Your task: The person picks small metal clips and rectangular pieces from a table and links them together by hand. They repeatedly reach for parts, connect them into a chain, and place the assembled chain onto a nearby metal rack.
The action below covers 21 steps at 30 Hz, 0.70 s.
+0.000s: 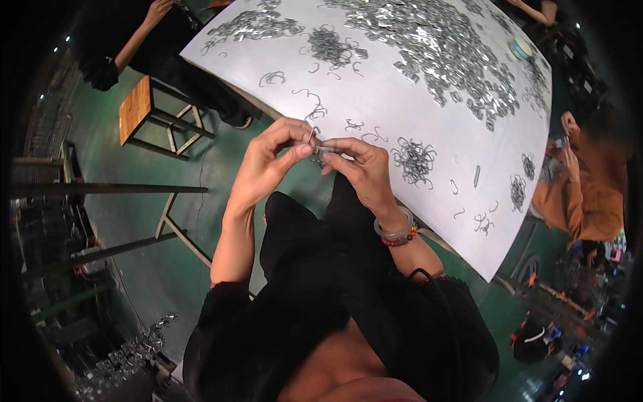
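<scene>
Left hand point(271, 161) and right hand point(362, 167) are meeting at the fingertips, pinching small metal parts point(319, 153) by the near edge of a white table point(375, 94), where curved wires point(414, 161) are lying in clumps near flat metal pieces point(445, 50).

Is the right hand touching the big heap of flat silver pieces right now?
Apart. The head view shows white tabletop between the right hand and the heap of silver pieces.

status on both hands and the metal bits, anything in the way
Left hand, right hand: both pinching small metal pieces by near edge of white table. Curved-wire pile on it, to their right. Nothing visibly blocking either hand.
</scene>
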Motion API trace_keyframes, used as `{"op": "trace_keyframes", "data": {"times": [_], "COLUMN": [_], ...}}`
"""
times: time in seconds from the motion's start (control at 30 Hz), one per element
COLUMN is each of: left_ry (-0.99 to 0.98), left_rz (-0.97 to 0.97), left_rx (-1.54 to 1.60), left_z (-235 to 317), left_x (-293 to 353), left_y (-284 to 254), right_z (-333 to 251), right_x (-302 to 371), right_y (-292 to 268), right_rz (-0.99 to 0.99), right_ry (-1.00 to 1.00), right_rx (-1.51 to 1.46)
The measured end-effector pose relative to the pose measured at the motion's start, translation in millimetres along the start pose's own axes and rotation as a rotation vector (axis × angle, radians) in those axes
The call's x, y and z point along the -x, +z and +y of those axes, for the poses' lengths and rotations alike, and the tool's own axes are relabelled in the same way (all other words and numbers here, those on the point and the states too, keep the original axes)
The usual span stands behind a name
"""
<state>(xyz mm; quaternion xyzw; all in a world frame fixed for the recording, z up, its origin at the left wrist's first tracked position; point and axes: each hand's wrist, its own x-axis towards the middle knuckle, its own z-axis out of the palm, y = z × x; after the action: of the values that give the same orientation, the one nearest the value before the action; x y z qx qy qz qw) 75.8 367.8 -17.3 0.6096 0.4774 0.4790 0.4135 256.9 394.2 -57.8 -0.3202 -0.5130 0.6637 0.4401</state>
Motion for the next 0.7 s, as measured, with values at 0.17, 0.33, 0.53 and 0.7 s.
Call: {"op": "trace_keyframes", "data": {"times": [0.17,0.33,0.53,0.7], "left_ry": [0.094,-0.041,-0.099,-0.11], "left_rz": [0.114,0.208,0.188,0.164], "left_rx": [-0.266,0.016,0.053,0.114], "left_z": [0.2,-10.4,-13.2,-19.6], "left_x": [11.9,13.8,20.7,19.7], "left_y": [14.6,21.4,15.0,18.9], "right_z": [-5.1,-8.9,-25.1,22.6], "right_x": [2.1,1.0,-58.0,-101.1], "right_y": [8.2,10.1,-146.6,-263.7], "right_rz": [0.018,-0.056,0.497,0.555], "right_ry": [-0.086,-0.21,-0.063,-0.127], "right_rx": [0.04,0.134,0.636,1.418]}}
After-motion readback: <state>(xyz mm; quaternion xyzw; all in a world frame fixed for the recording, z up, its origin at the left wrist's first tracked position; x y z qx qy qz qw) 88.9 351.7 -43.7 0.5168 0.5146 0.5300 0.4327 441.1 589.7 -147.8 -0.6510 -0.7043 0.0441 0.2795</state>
